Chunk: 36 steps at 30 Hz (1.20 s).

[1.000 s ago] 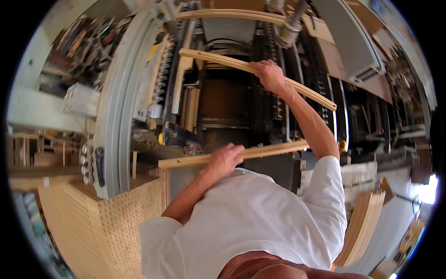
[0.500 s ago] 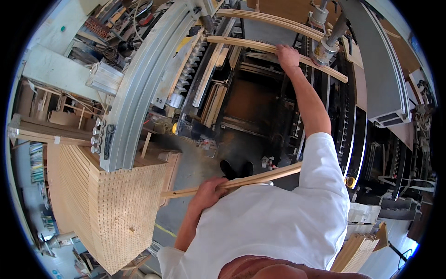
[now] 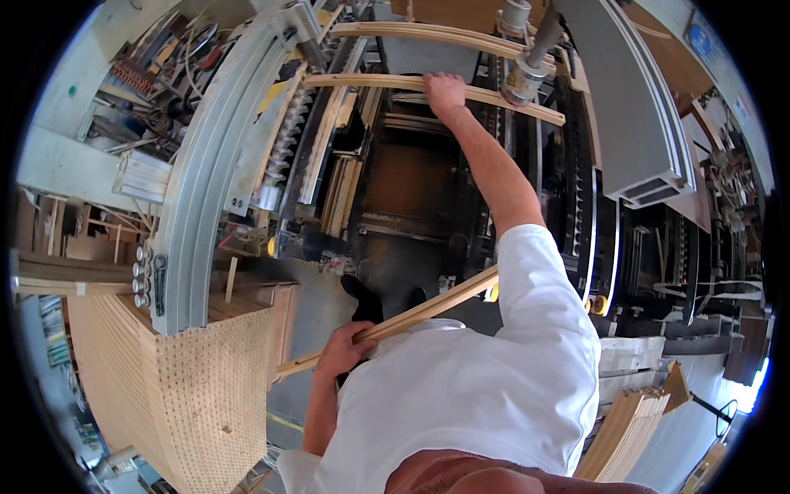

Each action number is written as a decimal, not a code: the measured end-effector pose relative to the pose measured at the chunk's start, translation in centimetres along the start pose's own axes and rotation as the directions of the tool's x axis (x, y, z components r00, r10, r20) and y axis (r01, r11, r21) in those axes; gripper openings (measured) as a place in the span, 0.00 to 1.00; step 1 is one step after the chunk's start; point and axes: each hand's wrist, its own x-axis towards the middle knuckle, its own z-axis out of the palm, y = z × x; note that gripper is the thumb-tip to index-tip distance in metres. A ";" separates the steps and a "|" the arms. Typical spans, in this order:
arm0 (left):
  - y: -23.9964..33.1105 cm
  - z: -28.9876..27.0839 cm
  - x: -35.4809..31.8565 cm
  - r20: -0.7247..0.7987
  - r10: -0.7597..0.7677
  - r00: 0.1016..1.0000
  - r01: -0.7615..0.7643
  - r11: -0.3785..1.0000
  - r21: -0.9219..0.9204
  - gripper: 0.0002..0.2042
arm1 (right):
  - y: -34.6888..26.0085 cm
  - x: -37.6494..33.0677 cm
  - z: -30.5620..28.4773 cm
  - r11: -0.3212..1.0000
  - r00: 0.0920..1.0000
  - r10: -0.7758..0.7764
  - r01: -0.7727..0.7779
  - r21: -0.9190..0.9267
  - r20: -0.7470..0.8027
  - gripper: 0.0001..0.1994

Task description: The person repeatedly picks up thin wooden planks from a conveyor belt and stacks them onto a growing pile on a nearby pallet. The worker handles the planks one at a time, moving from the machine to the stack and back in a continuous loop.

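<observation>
Clearly, in the head view, the left hand (image 3: 343, 350) at lower centre wraps its fingers around a grooved wooden slat (image 3: 428, 311), which slants up toward the right, just before the white T-shirt (image 3: 469, 379). At upper centre the right hand (image 3: 445, 90) folds over a crosswise wooden strip (image 3: 370, 81) — its fingertips are hidden, so whether they pinch cannot be told. Beyond lie more wooden lengths (image 3: 395, 30); a drilled wood stack (image 3: 210, 395) fills the lower left.
</observation>
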 end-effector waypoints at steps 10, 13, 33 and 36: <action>0.0 0.3 -2.0 -0.021 -0.066 0.998 0.065 0.996 -0.068 0.19 | 0.1 -0.3 -1.0 0.999 1.000 -0.015 0.015 -0.030 -0.018 0.07; -0.7 0.6 -2.5 -0.025 -0.078 0.997 0.076 0.993 -0.085 0.19 | -0.1 -0.3 -1.4 0.998 1.000 -0.009 0.009 -0.058 0.005 0.07; -9.1 -2.0 -8.4 -0.050 0.009 0.999 -0.011 0.999 -0.049 0.19 | -10.1 -10.1 -13.1 0.871 0.949 0.060 0.101 0.481 -0.308 0.18; -10.2 -2.9 -9.5 -0.072 0.073 0.995 -0.076 0.996 -0.041 0.19 | -14.7 -16.7 -18.9 0.764 0.960 0.030 0.158 0.626 -0.279 0.17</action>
